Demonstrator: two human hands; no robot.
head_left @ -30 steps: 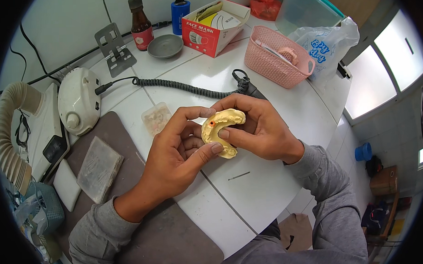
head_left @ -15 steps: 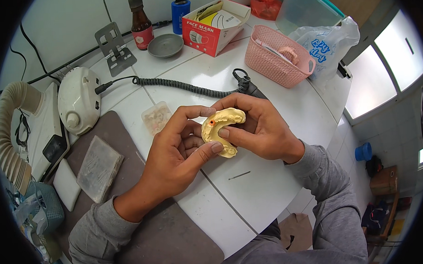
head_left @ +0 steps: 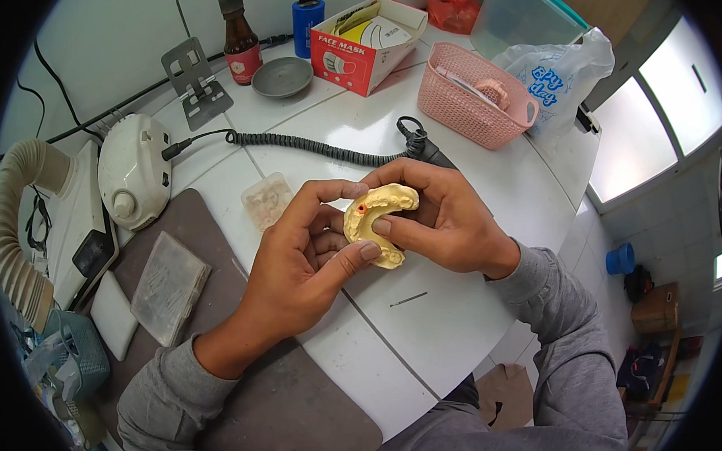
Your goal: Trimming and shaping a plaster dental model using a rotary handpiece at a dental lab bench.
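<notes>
Between my two hands is a pale yellow dental cast [head_left: 390, 196], a horseshoe-shaped arch with its teeth facing up. A small red-ringed dark spot marks its left side. My left hand [head_left: 298, 259] grips the left side, thumb at the lower end of the arch and index finger along the upper edge. On the far side, my right hand [head_left: 448, 222] is closed round the cast, its thumb pressed inside the curve. Below the hands a thin metal bur [head_left: 409, 299] lies on the white tiles. A small clear box of pinkish pieces [head_left: 268, 201] sits beyond my left hand.
A white control unit [head_left: 135, 171] stands left, its coiled cord reaching a dark handpiece [head_left: 432, 152]. Behind are a brown bottle [head_left: 241, 39], a grey dish [head_left: 283, 77], a mask box [head_left: 363, 50] and a pink basket [head_left: 468, 102]. A flat clear case [head_left: 171, 288] rests on the brown mat [head_left: 288, 411].
</notes>
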